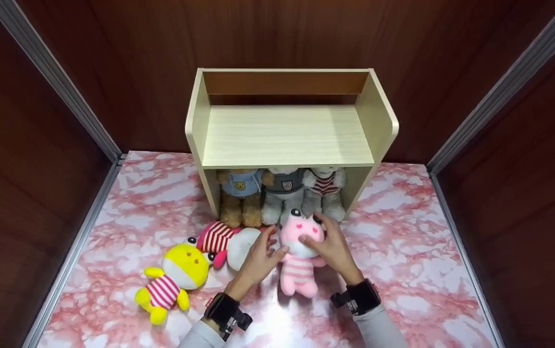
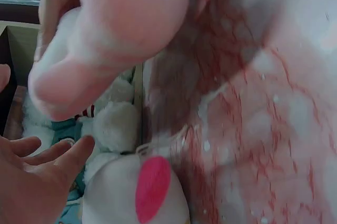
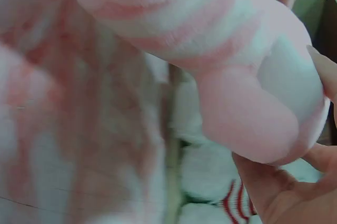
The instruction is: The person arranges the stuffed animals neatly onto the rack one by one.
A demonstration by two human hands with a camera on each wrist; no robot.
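A pink frog plush toy (image 1: 298,275) with a striped body is held by its head in my right hand (image 1: 336,251), thumb across the face and fingers round the side. In the right wrist view the fingers (image 3: 271,187) press into the toy's head. My left hand (image 1: 258,261) is beside the toy; its spread, slightly bent fingers hold nothing in the left wrist view. Left of it lie a plush toy with a red-and-white striped body (image 1: 216,238) and white head, partly hidden by that hand, and a yellow frog plush toy (image 1: 185,263).
A pale wooden shelf (image 1: 287,135) stands against the brown back wall. Under its board sit a brown bear (image 1: 241,193) in blue, a plush (image 1: 283,188) in grey and another (image 1: 325,188) in red stripes. Marbled pink flooring (image 1: 403,270) extends to the side walls.
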